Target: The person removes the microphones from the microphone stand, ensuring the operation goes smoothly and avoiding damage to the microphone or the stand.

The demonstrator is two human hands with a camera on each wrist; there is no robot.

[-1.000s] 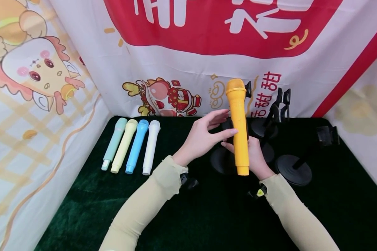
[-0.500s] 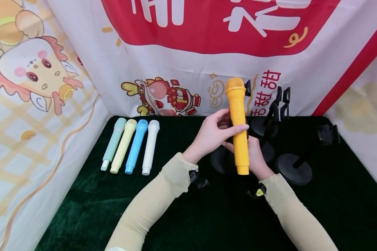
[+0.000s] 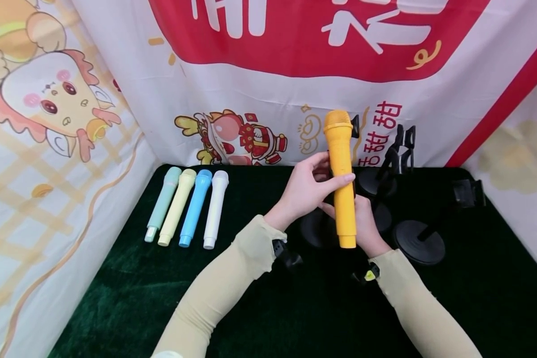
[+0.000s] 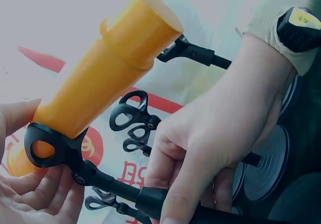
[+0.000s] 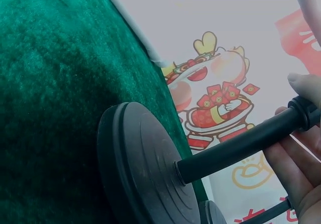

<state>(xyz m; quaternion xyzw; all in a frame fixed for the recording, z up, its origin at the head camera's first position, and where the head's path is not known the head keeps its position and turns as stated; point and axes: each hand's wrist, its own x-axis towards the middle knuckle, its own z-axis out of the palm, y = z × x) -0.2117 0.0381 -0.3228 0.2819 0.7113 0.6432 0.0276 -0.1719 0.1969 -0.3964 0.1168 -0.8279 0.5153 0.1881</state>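
Note:
A yellow microphone [image 3: 345, 214] stands nearly upright above the table in the head view. My left hand [image 3: 301, 191] holds it around the middle, thumb across the front and fingers behind. The left wrist view shows the microphone lying in the black clip [image 4: 70, 151] of a microphone stand. Below the clip, my right hand [image 4: 213, 131] grips the stand's pole [image 5: 241, 146]. From the right wrist, the stand's round base [image 5: 155, 163] is visible at the pole's lower end. Seen from the head, the microphone hides part of my right hand.
On the left of the dark green cloth [image 3: 130, 303] lie mint [image 3: 163, 204], cream [image 3: 177, 206], blue [image 3: 195, 206] and white [image 3: 216, 209] microphones in a row. More black stands [image 3: 418, 243] are at the right and back. A printed curtain [image 3: 250, 89] hangs behind.
My left hand has moved right onto the yellow microphone, its thumb now laid across the front and its fingers curled behind. My right hand and the microphone have hardly moved.

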